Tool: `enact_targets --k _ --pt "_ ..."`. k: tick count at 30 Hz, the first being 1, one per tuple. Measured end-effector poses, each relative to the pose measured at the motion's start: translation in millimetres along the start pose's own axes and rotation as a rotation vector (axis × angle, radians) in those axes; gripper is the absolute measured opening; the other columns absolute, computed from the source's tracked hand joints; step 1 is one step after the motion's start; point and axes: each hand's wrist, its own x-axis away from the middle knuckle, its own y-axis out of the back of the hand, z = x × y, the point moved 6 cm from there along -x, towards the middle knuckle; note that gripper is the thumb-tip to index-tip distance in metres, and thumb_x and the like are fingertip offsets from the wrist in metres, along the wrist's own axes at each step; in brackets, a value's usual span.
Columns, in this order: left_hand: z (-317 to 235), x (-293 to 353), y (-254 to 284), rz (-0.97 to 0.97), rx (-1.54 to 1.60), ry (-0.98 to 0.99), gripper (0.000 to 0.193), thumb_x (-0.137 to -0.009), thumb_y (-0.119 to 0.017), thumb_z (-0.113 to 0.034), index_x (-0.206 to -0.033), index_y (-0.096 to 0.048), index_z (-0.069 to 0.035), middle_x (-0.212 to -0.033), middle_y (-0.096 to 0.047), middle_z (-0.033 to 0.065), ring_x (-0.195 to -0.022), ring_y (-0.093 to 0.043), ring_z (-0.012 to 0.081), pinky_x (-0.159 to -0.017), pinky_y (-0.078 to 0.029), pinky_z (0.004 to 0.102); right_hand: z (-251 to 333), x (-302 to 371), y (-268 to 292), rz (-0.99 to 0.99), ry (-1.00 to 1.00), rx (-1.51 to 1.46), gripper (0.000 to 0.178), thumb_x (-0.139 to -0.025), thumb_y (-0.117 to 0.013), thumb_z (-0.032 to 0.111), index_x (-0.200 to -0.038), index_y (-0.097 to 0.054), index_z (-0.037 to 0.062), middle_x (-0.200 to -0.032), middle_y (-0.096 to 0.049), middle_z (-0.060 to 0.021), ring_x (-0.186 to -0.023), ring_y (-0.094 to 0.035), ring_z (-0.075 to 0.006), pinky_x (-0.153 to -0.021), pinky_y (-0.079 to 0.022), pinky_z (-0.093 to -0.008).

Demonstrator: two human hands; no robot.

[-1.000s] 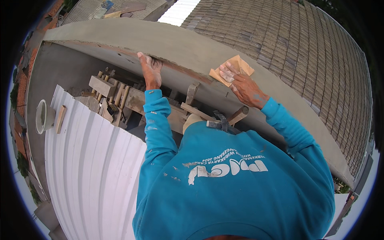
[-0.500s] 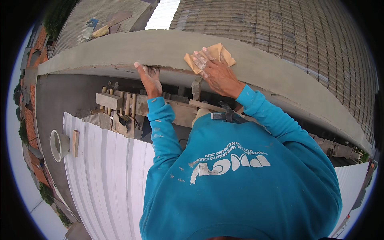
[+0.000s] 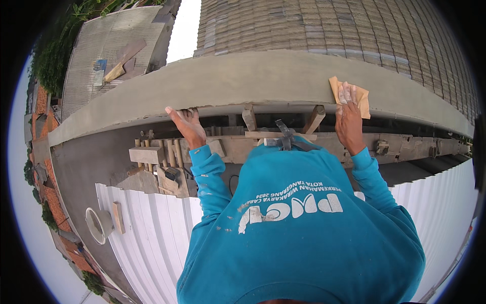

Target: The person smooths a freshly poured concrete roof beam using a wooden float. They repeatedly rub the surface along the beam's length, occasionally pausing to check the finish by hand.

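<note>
A long grey plastered ledge (image 3: 253, 81) curves across the view in front of me. My right hand (image 3: 349, 121) is at its near edge, right of the middle, fingers laid over a creased piece of tan paper (image 3: 363, 101) and holding it against the plaster. The paper's far side is hidden. Left of the middle, my left hand (image 3: 186, 126) touches the ledge's lower edge, palm turned up and thumb stretched outward. Its fingertips are partly hidden at the edge, and nothing shows in the palm. Pale dust coats the fingers of both hands.
Wooden props (image 3: 315, 119) stand under the ledge. Below run planks (image 3: 334, 144) and short poles (image 3: 178, 153). White corrugated sheets (image 3: 147, 228) lie lower, with a pale bucket (image 3: 98, 225) and a wood block (image 3: 118, 218) at the left. A tiled roof (image 3: 324, 30) rises beyond.
My right hand has slid the tan paper to the right along the ledge and nearer its lower edge. My left hand stays at the edge. The whole view has shifted a little.
</note>
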Motion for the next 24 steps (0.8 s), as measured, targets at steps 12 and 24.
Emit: enact_targets --k 12,24 --pt "-4.9 -2.5 -0.6 0.05 0.072 0.01 0.098 -0.095 -0.037 -0.076 -0.162 -0.006 -0.011 -0.165 -0.011 0.0213 -0.153 -0.009 0.0344 -0.124 -0.006 0.0538 63.3 -17.6 -13.6 0.123 0.18 -0.176 0.051 -0.098 -0.048 0.011 -0.148 -0.045 0.0015 -0.158 -0.037 -0.0166 -0.151 -0.025 -0.035 -0.119 -0.03 -0.0544" --pt "-3.2 -6.6 -6.9 0.038 0.05 0.027 0.104 -0.093 -0.04 -0.079 -0.162 -0.001 -0.012 -0.167 0.0 0.0198 -0.155 0.001 0.0357 -0.123 -0.004 0.0562 235.2 -74.5 -76.3 0.128 0.441 -0.182 0.049 -0.102 -0.046 0.025 -0.148 -0.048 0.0094 -0.158 -0.039 -0.0106 -0.151 -0.024 -0.0331 -0.123 -0.016 -0.0584"
